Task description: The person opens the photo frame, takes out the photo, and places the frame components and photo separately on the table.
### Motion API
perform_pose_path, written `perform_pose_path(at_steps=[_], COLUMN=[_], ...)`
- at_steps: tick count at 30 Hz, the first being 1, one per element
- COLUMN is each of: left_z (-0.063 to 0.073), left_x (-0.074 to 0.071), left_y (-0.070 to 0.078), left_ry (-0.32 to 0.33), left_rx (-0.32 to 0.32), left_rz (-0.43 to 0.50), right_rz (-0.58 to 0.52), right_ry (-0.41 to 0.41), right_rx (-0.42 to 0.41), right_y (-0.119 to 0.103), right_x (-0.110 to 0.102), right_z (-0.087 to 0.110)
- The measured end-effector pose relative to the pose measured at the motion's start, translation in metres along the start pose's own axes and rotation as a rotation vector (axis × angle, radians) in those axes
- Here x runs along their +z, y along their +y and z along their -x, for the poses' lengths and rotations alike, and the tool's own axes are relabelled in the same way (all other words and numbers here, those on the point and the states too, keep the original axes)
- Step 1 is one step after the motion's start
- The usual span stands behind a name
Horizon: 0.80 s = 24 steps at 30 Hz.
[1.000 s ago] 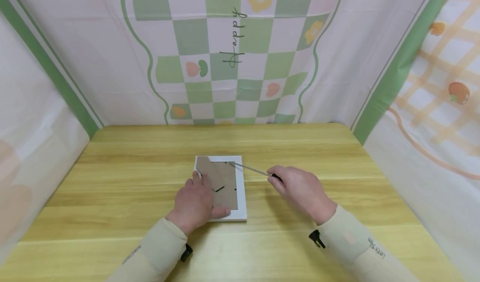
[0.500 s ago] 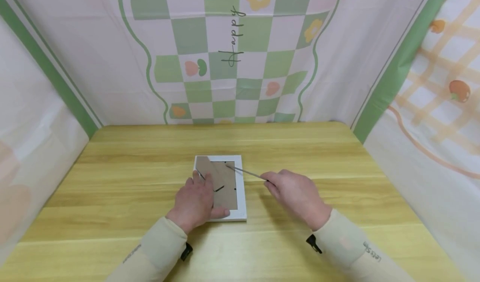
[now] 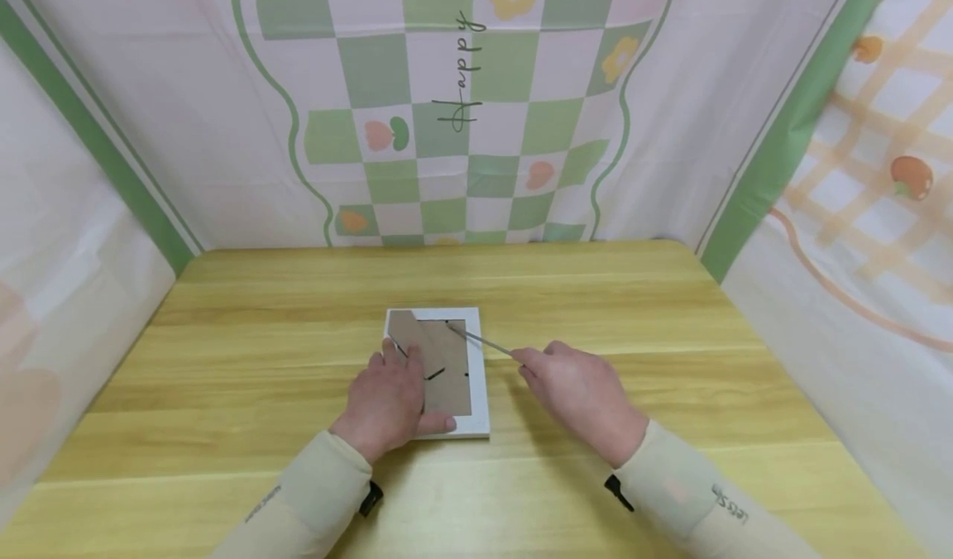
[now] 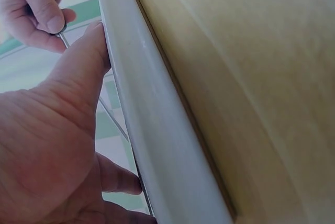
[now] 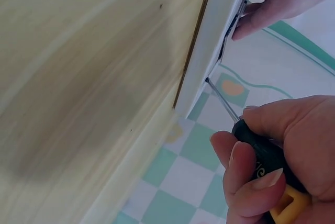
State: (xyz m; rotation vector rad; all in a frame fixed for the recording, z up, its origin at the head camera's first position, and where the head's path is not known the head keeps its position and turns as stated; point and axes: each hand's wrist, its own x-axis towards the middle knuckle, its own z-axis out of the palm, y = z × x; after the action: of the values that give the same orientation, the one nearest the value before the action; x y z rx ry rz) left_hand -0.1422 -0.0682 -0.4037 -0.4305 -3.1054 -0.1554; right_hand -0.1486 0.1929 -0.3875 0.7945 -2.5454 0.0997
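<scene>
A white picture frame lies face down on the table, its brown backing board and folded stand leg uppermost. My left hand rests on the frame's left side with spread fingers, the thumb across its near edge. In my right hand I grip a screwdriver with a dark green and yellow handle. Its thin metal shaft reaches left over the frame. The tip is at a small black tab at the board's far edge. Part of the stand leg is hidden under my left hand.
The wood-grain table stretches out around the frame. A green-and-white checked curtain hangs behind its far edge, with more fabric at both sides. Both sleeves have black straps at the wrists.
The right hand has moved left and slightly nearer me. The screwdriver tip has shifted from the frame's far right corner to the tab at the far edge. My left hand stays put.
</scene>
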Motion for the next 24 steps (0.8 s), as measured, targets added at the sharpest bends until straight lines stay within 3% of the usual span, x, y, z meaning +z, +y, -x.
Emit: perform_pose_path(at_steps=[13,20,24], left_z=[-0.001,-0.001,0.0], left_x=[0.002,0.0,0.001], left_y=[0.0,-0.001,0.0], left_ry=[-0.007,0.039,0.025], left_rx=[0.014,0.042,0.035], left_rz=[0.007,-0.032,-0.025], right_rz=[0.072,0.12,0.135], right_ry=[0.101,0.098,0.114], right_rx=[-0.036,-0.017,-0.018], right_y=[-0.007,-0.014,-0.013], right_x=[0.007,0.01,0.011], right_z=[0.005,0.004,0.003])
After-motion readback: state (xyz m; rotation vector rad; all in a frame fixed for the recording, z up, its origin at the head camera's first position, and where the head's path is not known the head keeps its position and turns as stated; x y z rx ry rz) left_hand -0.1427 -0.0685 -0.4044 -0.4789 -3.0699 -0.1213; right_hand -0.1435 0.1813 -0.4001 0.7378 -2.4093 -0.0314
